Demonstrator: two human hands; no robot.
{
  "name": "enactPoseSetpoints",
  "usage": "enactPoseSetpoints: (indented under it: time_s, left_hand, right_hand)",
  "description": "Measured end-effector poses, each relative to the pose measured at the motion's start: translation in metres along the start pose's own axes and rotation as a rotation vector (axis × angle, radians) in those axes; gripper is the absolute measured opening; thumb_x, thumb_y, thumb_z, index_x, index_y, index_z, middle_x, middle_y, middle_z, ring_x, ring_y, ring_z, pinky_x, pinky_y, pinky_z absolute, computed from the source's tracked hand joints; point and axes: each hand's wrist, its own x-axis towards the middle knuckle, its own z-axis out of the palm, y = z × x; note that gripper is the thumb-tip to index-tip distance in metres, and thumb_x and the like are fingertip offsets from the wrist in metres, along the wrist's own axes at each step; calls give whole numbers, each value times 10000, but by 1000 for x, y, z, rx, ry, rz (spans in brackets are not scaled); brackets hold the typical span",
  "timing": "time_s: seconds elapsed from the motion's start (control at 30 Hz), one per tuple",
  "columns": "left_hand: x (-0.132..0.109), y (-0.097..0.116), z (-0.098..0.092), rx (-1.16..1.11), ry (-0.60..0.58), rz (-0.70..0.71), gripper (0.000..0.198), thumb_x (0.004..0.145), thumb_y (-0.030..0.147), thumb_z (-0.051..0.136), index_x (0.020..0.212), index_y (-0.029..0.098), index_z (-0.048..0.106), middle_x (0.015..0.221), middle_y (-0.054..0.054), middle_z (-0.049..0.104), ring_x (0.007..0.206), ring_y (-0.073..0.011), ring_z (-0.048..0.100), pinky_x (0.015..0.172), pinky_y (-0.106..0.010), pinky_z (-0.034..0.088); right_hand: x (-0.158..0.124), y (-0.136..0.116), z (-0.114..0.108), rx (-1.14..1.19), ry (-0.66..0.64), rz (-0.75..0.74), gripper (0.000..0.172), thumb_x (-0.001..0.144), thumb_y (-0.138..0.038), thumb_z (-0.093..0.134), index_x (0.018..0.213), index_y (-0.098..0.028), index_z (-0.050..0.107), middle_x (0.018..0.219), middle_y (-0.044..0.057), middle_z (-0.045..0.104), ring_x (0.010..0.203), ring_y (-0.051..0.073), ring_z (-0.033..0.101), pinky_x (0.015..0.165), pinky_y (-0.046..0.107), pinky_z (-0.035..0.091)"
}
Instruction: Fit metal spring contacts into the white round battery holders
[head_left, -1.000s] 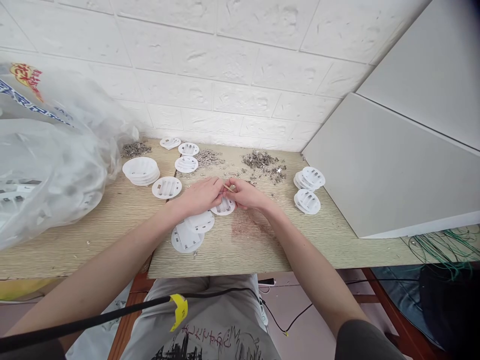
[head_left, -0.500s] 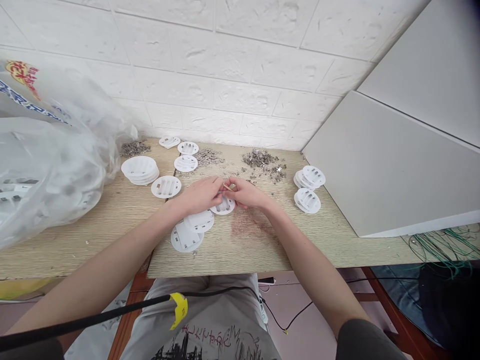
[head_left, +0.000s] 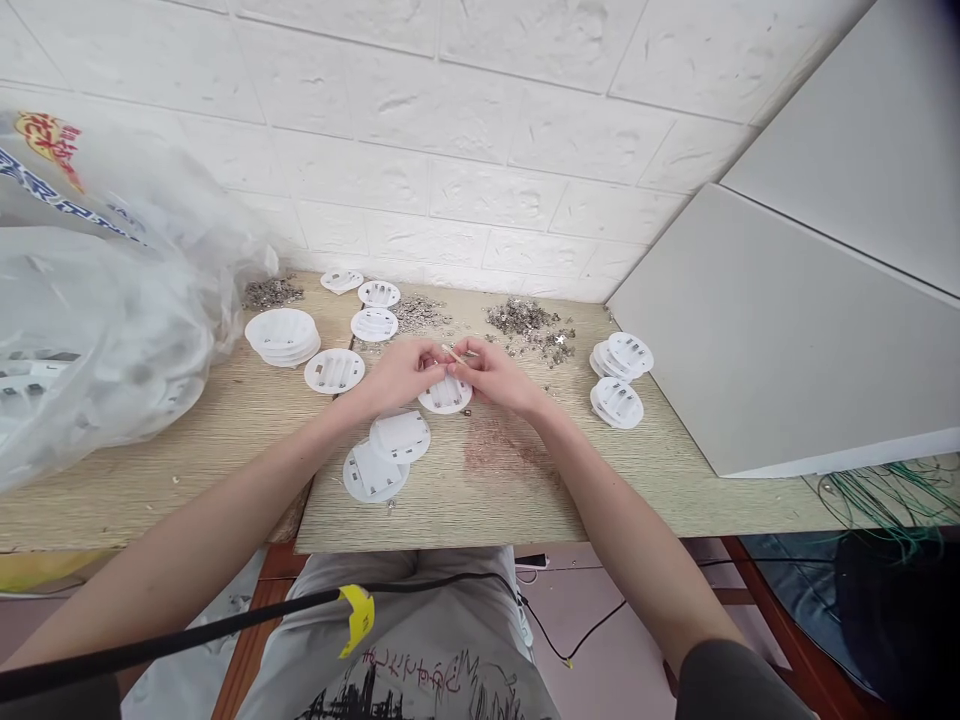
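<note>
My left hand and my right hand meet over a round white plastic battery holder at the middle of the wooden table. The left fingers are closed on the holder's far left rim. The right fingers pinch a thin wooden stick above the holder. Two more white holders lie overlapped just in front of my left wrist.
Piles of small metal contacts lie behind the hands. White holder stacks sit at the left and right. A big clear plastic bag fills the left side. A grey box stands right; green wires trail beyond.
Both hands have lifted a little away from me, and the holder under them has shifted back with them. The two holders near my left wrist now show more fully.
</note>
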Motion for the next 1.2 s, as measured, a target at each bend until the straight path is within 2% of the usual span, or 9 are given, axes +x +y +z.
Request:
enactPoseSetpoints:
  time_s: [0.07, 0.17, 0.3, 0.6, 0.83, 0.93, 1.03, 1.1, 1.2]
  left_hand:
    - [0, 1, -2, -126, 29, -28, 305, 817, 427, 593, 905, 150, 687, 809, -31, 651, 701, -146, 542, 625, -270, 383]
    - [0, 3, -2, -231, 24, -50, 373, 815, 510, 592, 814, 147, 678, 760, -27, 635, 674, -137, 526, 613, -267, 368]
    - [1, 2, 0, -331, -9, -102, 387, 807, 529, 606, 736, 150, 620, 694, -15, 587, 634, -124, 493, 594, -262, 347]
    - [-1, 2, 2, -561, 32, -141, 408, 755, 564, 694, 804, 161, 651, 718, -12, 607, 637, -116, 506, 597, -248, 378]
    - [0, 0, 3, -577, 20, -129, 404, 761, 560, 703, 754, 160, 646, 678, -6, 595, 611, -109, 492, 584, -245, 363]
    - [-1, 1, 4, -565, 40, -133, 364, 794, 526, 683, 760, 165, 652, 692, -9, 612, 615, -110, 505, 590, -243, 377]
    - [0, 5, 4, -567, 81, -120, 314, 810, 477, 680, 764, 166, 665, 687, -3, 608, 609, -105, 499, 581, -232, 377]
    - [1, 8, 3, -591, 134, -88, 301, 811, 455, 686, 745, 162, 662, 672, 0, 593, 598, -99, 484, 568, -224, 369]
    - [6, 9, -1, -674, 283, -22, 313, 815, 454, 688, 706, 166, 630, 636, 10, 545, 564, -88, 446, 533, -214, 350]
  right_hand:
    - [1, 0, 1, -5, 67, -84, 108, 914, -278, 568, 887, -218, 483, 540, -87, 428, 463, 71, 356, 465, 177, 265]
    - [0, -1, 2, -27, 164, -202, 97, 915, -295, 558, 923, -212, 509, 556, -70, 447, 509, 89, 392, 506, 193, 297]
    - [-1, -3, 3, -93, 260, -262, 79, 917, -286, 539, 932, -210, 525, 566, -65, 446, 530, 93, 385, 541, 205, 308]
    - [5, 8, 4, -109, 280, -376, 239, 898, -450, 574, 936, -218, 528, 531, -75, 402, 503, 107, 349, 519, 243, 273]
    - [5, 8, 6, -185, 357, -411, 237, 947, -435, 508, 1053, -224, 537, 549, -74, 402, 512, 119, 370, 540, 258, 289]
    - [7, 11, 1, -298, 525, -397, 261, 1001, -409, 391, 1054, -214, 556, 673, -15, 552, 604, 145, 495, 618, 282, 367]
    - [13, 19, -8, -519, 638, -386, 269, 1003, -374, 385, 1084, -199, 573, 913, 69, 652, 844, 211, 581, 769, 344, 433]
    - [17, 25, -11, -697, 652, -388, 266, 983, -344, 426, 1103, -181, 600, 1042, 115, 650, 986, 262, 551, 859, 398, 436]
    - [23, 28, -10, -867, 579, -377, 276, 966, -296, 455, 1127, -161, 634, 1140, 140, 626, 1061, 295, 511, 929, 442, 422]
